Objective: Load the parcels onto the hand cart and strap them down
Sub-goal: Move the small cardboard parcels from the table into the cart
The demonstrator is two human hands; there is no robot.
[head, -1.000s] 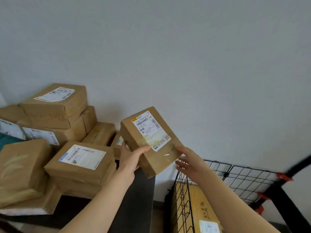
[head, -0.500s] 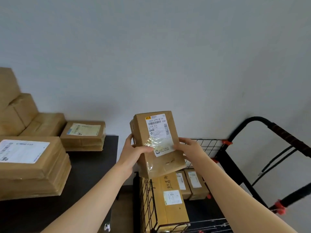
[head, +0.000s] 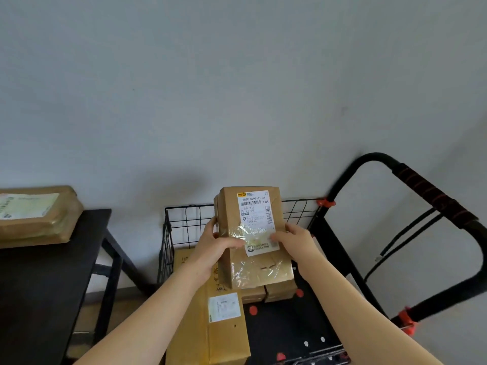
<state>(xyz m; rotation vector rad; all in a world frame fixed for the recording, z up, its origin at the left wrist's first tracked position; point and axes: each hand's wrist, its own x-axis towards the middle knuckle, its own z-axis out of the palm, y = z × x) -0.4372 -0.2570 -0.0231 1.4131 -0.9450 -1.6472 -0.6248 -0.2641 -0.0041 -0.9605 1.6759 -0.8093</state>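
Observation:
I hold a brown cardboard parcel (head: 259,270) with a white shipping label over the hand cart. My left hand (head: 218,246) grips its left side and my right hand (head: 295,239) its right side. The cart has a black deck (head: 292,330) with red dots, a black wire-mesh wall (head: 184,225) and a black handle (head: 432,196). On the deck lie a long parcel (head: 210,338) at the left and two small parcels (head: 279,292), partly hidden under the held one.
A black table (head: 44,280) stands at the left with a parcel (head: 34,217) on its far end. A grey wall runs behind everything. Red clips (head: 325,202) join the mesh to the cart frame. Black cords (head: 405,238) hang from the handle.
The parcel has travelled right and down from above the table's pile to above the cart, turning upright. The view has swung right, so most of the pile has left the frame.

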